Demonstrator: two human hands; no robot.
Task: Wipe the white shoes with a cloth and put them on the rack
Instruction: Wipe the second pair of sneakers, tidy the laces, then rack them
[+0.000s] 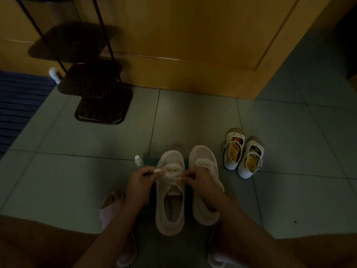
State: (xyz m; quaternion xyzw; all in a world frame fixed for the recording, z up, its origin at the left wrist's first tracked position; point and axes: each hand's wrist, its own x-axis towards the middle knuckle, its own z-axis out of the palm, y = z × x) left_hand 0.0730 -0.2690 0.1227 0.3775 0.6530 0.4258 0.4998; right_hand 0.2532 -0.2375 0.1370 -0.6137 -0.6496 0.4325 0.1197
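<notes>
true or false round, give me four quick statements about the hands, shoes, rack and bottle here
1. The left hand and right hand both pinch the laces of one white sneaker. True.
2. The white sneakers sit on the rack. False: this one and the other sneaker stand by the person's feet, apart from the rack.
3. A pair of small shoes stands to the right of the sneakers. True.
4. A bottle stands to the right of the small shoes. False: the bottle stands left of the sneakers, just beyond the left hand.
</notes>
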